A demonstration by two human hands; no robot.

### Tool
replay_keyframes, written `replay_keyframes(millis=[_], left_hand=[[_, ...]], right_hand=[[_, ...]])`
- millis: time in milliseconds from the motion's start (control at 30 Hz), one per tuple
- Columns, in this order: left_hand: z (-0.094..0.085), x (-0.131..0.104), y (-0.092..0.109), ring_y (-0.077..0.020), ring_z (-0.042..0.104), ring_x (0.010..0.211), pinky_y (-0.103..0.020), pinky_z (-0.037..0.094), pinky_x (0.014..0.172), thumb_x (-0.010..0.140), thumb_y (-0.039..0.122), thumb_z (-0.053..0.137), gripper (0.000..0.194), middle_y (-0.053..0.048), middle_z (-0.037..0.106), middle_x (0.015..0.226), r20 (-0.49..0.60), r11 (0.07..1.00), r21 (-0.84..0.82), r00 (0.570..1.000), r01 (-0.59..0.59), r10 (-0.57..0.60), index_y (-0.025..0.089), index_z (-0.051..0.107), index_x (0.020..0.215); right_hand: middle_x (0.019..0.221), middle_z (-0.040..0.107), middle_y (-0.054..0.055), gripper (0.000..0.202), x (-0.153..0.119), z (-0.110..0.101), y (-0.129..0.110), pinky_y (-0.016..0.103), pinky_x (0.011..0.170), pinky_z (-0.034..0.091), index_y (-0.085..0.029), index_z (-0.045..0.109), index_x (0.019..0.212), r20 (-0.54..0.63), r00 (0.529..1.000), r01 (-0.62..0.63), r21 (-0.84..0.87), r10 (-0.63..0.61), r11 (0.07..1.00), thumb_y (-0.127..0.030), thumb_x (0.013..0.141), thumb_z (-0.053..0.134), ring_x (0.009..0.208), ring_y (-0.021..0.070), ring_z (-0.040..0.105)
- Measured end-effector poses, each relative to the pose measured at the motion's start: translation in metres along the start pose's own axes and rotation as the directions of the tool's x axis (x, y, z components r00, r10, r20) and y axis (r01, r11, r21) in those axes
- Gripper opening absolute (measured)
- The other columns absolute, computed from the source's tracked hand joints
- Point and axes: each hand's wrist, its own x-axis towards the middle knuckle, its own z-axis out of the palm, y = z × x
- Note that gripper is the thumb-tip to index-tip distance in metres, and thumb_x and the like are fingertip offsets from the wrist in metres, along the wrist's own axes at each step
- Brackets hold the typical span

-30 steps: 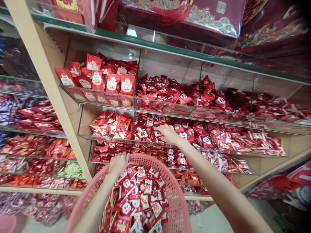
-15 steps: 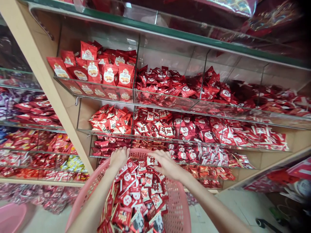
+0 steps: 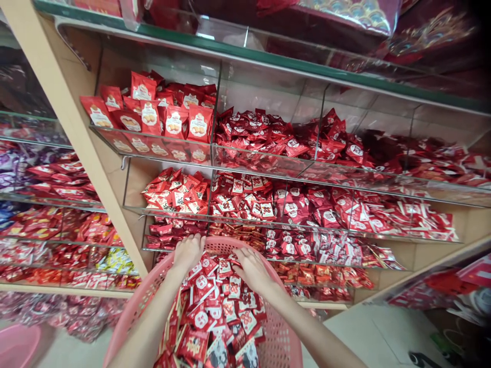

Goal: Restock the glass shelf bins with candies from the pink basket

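A pink perforated plastic basket (image 3: 282,327) full of small red snack packets (image 3: 215,317) is in front of me. My left hand (image 3: 189,253) grips its far rim, fingers hooked over the edge. Just inside the far right rim, my right hand (image 3: 251,268) lies palm down over the packets. Its fingers are stretched forward with small gaps between them, the tips touching packets near the top of the heap. Whether a packet is under its palm is hidden.
Beyond the basket, a glass-fronted shelf rack (image 3: 268,222) holds many red packets in divided rows. Upper left are cookie packets (image 3: 174,120). A wooden post (image 3: 82,153) separates another rack at left. A pink tub (image 3: 19,345) stands on the floor at lower left.
My right hand has moved slightly left and turned palm down over the packets, where before its thumb and fingers were around a packet. My left hand stays on the rim.
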Motion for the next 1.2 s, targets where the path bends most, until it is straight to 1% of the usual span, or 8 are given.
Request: replay_keyframes(millis=[167,300,400,500,600,733,1033,1200], left_hand=[[0.0,0.0,0.0,-0.0242,0.06,0.099,-0.037,0.041,0.084,0.094,0.037,0.02,0.045,-0.011,0.064,0.104,-0.002,1.0,-0.005,1.0,0.004,-0.004,0.014,0.057,0.102],[0.0,0.0,0.0,-0.0244,0.06,0.099,-0.037,0.041,0.084,0.094,0.037,0.019,0.045,-0.012,0.065,0.104,-0.005,1.0,-0.002,1.0,0.002,-0.002,0.014,0.057,0.101],[-0.001,0.0,0.0,-0.0245,0.06,0.1,-0.037,0.041,0.084,0.094,0.037,0.019,0.046,-0.012,0.065,0.104,-0.002,1.0,-0.015,1.0,0.007,-0.007,0.014,0.058,0.102],[-0.001,-0.001,0.0,-0.0253,0.06,0.1,-0.038,0.042,0.085,0.094,0.038,0.018,0.046,-0.012,0.065,0.104,0.0,1.0,-0.026,1.0,0.007,-0.007,0.014,0.058,0.101],[0.0,0.0,0.0,-0.0253,0.06,0.1,-0.039,0.042,0.085,0.094,0.038,0.018,0.047,-0.012,0.065,0.104,0.006,0.999,-0.034,1.0,0.013,-0.012,0.014,0.058,0.101],[0.0,0.0,-0.001,-0.0249,0.059,0.101,-0.039,0.042,0.086,0.093,0.038,0.017,0.048,-0.013,0.064,0.105,0.01,0.999,-0.035,1.0,0.014,-0.014,0.014,0.058,0.101],[-0.004,-0.001,0.0,-0.025,0.059,0.102,-0.037,0.041,0.087,0.094,0.038,0.017,0.047,-0.013,0.064,0.106,0.024,1.0,-0.025,1.0,0.006,-0.006,0.013,0.057,0.103],[-0.005,0.0,0.0,-0.0239,0.06,0.1,-0.037,0.041,0.084,0.094,0.038,0.018,0.047,-0.013,0.064,0.106,0.025,1.0,-0.012,1.0,0.009,-0.009,0.014,0.057,0.102]], right_hand=[[0.109,0.062,0.01,0.027,0.005,-0.029,-0.008,0.04,0.09,0.043,-0.018,0.057,0.112,-0.194,0.977,0.093,0.02,-0.088,0.995,-0.021,0.089,0.046,0.102,0.0231,0.056],[0.098,0.065,0.007,0.022,0.024,-0.074,-0.017,0.037,0.086,0.044,-0.019,0.06,0.104,-0.458,0.873,0.215,0.05,-0.169,0.975,-0.019,0.09,0.043,0.093,0.0204,0.056],[0.096,0.064,0.008,0.021,0.047,-0.102,-0.017,0.036,0.086,0.043,-0.017,0.059,0.105,-0.555,0.814,0.215,0.016,-0.17,0.977,-0.018,0.087,0.047,0.092,0.0212,0.055],[0.103,0.063,0.009,0.027,0.072,-0.117,-0.011,0.037,0.089,0.04,-0.016,0.056,0.11,-0.488,0.848,0.228,-0.015,-0.206,0.974,-0.014,0.083,0.053,0.097,0.0221,0.053],[0.111,0.061,0.007,0.033,0.092,-0.12,-0.005,0.037,0.09,0.038,-0.019,0.054,0.112,-0.297,0.899,0.331,-0.023,-0.322,0.943,-0.012,0.08,0.058,0.103,0.0214,0.049],[0.109,0.059,0.006,0.033,0.107,-0.119,-0.006,0.036,0.086,0.036,-0.021,0.054,0.108,-0.147,0.915,0.372,-0.05,-0.375,0.927,-0.015,0.078,0.063,0.103,0.0215,0.048],[0.098,0.057,0.004,0.023,0.115,-0.117,-0.017,0.03,0.078,0.032,-0.02,0.053,0.097,-0.081,0.92,0.37,-0.15,-0.385,0.917,-0.014,0.077,0.062,0.096,0.0197,0.047],[0.098,0.057,0.003,0.02,0.109,-0.124,-0.015,0.031,0.081,0.033,-0.02,0.051,0.097,-0.147,0.915,0.361,-0.122,-0.376,0.925,-0.016,0.079,0.061,0.096,0.0191,0.047]])
